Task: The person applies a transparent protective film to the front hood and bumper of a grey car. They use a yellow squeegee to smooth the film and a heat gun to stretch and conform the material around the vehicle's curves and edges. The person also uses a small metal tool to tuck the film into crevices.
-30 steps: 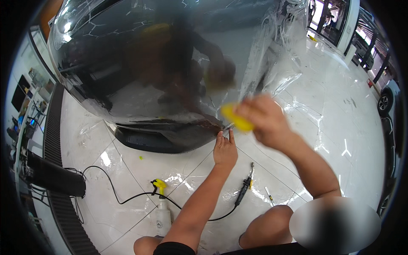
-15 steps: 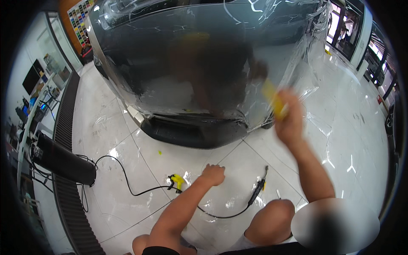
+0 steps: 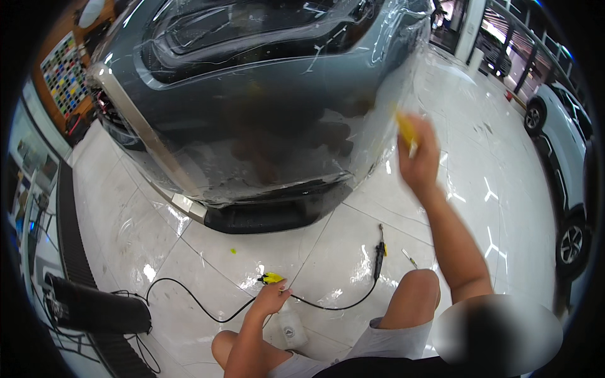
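Observation:
A yellow squeegee [image 3: 406, 129] is pinched in my right hand [image 3: 419, 154], raised beside the right corner of a dark grey car bumper [image 3: 252, 138]. Clear, wrinkled film [image 3: 384, 135] covers the panel and hangs loose past that corner. Low down, my left hand [image 3: 271, 297] is closed round the neck of a spray bottle [image 3: 292, 329]. The bottle has a whitish body and a yellow trigger head [image 3: 272, 277]; it stands on the floor between my legs, its lower part near my shorts.
A black wand [image 3: 379, 259] with a thin metal tip lies on the tiles, joined to a black hose [image 3: 328, 308]. Close by is a slim knife-like tool [image 3: 409, 257]. A black cylinder [image 3: 97, 305] stands left; a white car [image 3: 561, 145] is parked at right.
My left hand has moved left and down onto the spray bottle. The squeegee has risen slightly in my right hand. The view has shifted, showing more of the car's upper rear.

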Demonstrator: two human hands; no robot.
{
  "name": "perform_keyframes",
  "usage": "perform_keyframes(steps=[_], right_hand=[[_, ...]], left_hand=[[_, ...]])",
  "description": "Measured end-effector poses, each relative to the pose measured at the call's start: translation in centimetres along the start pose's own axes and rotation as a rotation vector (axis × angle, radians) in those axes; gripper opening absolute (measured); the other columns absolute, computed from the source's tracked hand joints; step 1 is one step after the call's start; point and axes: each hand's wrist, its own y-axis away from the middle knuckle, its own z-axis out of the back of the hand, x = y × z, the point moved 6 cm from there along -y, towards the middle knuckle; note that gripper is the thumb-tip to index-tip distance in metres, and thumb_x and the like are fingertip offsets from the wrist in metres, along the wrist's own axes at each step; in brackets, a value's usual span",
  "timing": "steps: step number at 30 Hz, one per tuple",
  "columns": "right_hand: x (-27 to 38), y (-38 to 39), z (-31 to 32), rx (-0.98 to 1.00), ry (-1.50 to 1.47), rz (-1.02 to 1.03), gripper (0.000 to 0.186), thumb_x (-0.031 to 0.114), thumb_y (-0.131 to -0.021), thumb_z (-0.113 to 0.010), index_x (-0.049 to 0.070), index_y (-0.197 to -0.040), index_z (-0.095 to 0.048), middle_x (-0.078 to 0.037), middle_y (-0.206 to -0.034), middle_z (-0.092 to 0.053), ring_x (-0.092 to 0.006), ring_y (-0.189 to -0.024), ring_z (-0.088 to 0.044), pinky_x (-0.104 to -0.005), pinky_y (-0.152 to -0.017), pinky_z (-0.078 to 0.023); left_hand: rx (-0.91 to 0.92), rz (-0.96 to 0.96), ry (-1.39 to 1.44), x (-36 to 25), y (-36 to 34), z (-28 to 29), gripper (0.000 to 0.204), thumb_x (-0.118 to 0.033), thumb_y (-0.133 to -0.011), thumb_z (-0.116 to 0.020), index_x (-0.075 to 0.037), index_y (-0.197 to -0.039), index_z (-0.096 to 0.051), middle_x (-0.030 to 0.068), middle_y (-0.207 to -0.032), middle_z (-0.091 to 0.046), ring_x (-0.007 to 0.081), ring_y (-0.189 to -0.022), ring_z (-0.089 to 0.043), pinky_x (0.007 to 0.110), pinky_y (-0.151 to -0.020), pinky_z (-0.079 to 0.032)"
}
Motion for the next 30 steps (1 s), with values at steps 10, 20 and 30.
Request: perform_keyframes(steps=[10,20,30], right_hand=[[10.5,13.6,-11.3,0.383,0.228,0.139,0.061,-0.004,-0.066,-0.063,0.014,-0.124,-0.064,-0.014,-0.116,-0.059,-0.0337,-0.101,-0.056,-0.0462,-0.090,-0.043],[9.9,4.6,-10.2,-0.066,0.427,0.033,0.052,0.001,-0.081,-0.059,0.006,-0.132,-0.058,-0.015,-0.119,-0.061,-0.0323,-0.104,-0.056,-0.0449,-0.095,-0.038],[13.9,-8.8,-6.4,0.045,0.365,-0.094,0.043,-0.003,-0.090,-0.050,-0.001,-0.133,-0.050,-0.019,-0.126,-0.055,-0.0393,-0.113,-0.055,-0.0478,-0.102,-0.040]], left_hand=[[0.009,-0.155,-0.354,2.5,-4.0,0.9,0.058,-0.039,-0.094,-0.057,-0.001,-0.137,-0.051,0.0281,-0.126,-0.058,0.0427,-0.116,-0.057,0.047,-0.098,-0.047],[0.015,-0.209,-0.238,1.4,-1.9,2.7,0.057,-0.038,-0.096,-0.054,-0.001,-0.139,-0.050,0.0285,-0.129,-0.056,0.0410,-0.118,-0.056,0.045,-0.101,-0.045],[-0.037,-0.166,-0.079,5.3,-0.8,5.2,0.058,-0.041,-0.094,-0.057,-0.004,-0.139,-0.052,0.0261,-0.124,-0.060,0.0406,-0.118,-0.055,0.046,-0.102,-0.043]])
